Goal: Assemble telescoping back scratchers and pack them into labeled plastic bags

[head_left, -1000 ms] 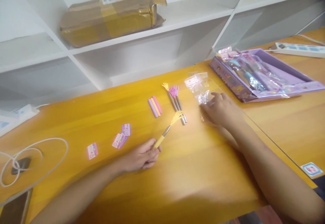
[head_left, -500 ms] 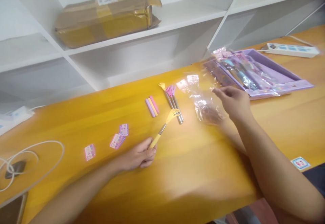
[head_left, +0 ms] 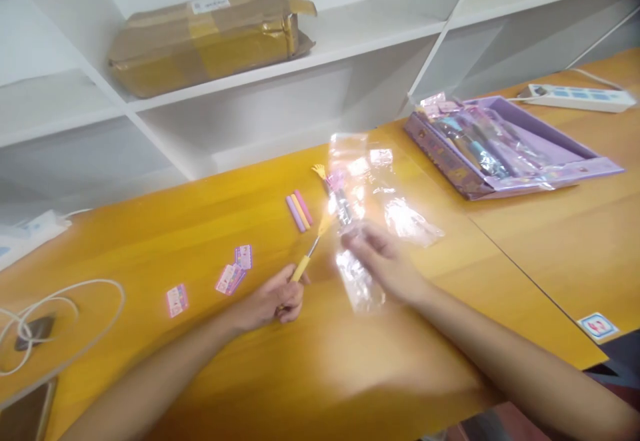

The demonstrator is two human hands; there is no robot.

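My left hand (head_left: 281, 300) is closed round the handle of a yellow back scratcher (head_left: 301, 268), its claw end pointing up and away to the right. My right hand (head_left: 387, 261) pinches a clear plastic bag (head_left: 359, 284), which hangs just beside the claw. Behind the bag lie more back scratchers with metal rods; a yellow claw (head_left: 319, 171) shows, and a pink one is blurred through the plastic. Three coloured tubes (head_left: 299, 210) in purple, orange and pink lie to their left. More clear bags (head_left: 407, 218) rest on the table beyond my right hand.
Small printed cards (head_left: 230, 278) and a single card (head_left: 177, 300) lie at left. A purple box (head_left: 555, 178) of bagged items stands at right, near a power strip (head_left: 580, 98). White cable (head_left: 117, 288) and a phone (head_left: 27, 414) lie far left. A shelf holds a carton (head_left: 210, 44).
My right hand has lifted a clear bag off the others and carried it left to the yellow back scratcher. My left hand keeps its hold, with the back scratcher shifted slightly.
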